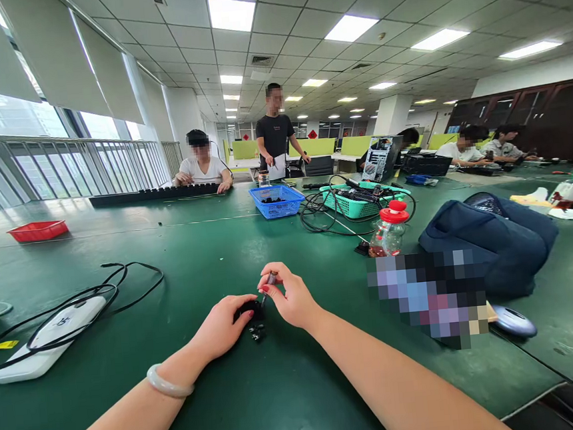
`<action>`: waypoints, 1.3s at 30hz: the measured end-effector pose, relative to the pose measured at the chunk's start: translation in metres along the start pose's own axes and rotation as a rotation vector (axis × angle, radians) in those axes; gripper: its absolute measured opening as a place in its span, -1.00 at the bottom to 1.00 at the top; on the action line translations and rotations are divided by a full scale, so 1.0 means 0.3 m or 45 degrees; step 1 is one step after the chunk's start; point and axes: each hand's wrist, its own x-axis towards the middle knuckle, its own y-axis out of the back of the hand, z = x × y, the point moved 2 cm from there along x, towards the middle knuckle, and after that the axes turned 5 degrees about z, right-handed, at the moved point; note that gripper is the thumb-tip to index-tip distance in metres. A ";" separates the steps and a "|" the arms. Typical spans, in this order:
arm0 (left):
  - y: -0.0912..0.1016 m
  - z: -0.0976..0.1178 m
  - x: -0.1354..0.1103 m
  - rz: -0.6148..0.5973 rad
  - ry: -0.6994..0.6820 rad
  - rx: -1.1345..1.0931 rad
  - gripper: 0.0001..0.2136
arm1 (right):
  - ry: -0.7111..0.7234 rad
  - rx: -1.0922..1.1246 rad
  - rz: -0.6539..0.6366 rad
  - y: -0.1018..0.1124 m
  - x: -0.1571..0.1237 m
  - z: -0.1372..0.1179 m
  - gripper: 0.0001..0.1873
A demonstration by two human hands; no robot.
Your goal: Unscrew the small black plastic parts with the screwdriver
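My left hand [226,324] rests on the green table with its fingers closed around a small black part [250,308], most of which they hide. In my right hand [291,298], a small screwdriver [271,278] is pinched between thumb and fingers. Its thin shaft slants down to the black part's right edge; whether the tip touches a screw is too small to tell. Just below both hands, a few small black and shiny pieces [257,332] lie loose on the table.
Left lies a white power strip [51,339] with a looped black cable. Ahead are a red tray [38,231], a blue basket [276,202] and a green basket of cables [348,204]. A red-lidded jar [387,233] and dark blue bag [490,244] stand right. Several people are beyond.
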 end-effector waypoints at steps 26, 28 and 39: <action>0.007 0.019 -0.008 -0.027 -0.048 -0.004 -0.64 | 0.171 -0.245 -0.117 -0.042 -0.025 -0.025 -0.68; 0.007 0.018 -0.010 -0.039 -0.031 -0.011 -0.60 | 0.127 -0.236 -0.106 -0.035 -0.022 -0.023 -0.67; 0.002 0.002 -0.009 -0.035 -0.040 -0.003 -0.56 | -0.033 -0.212 -0.007 -0.026 -0.007 -0.001 -0.70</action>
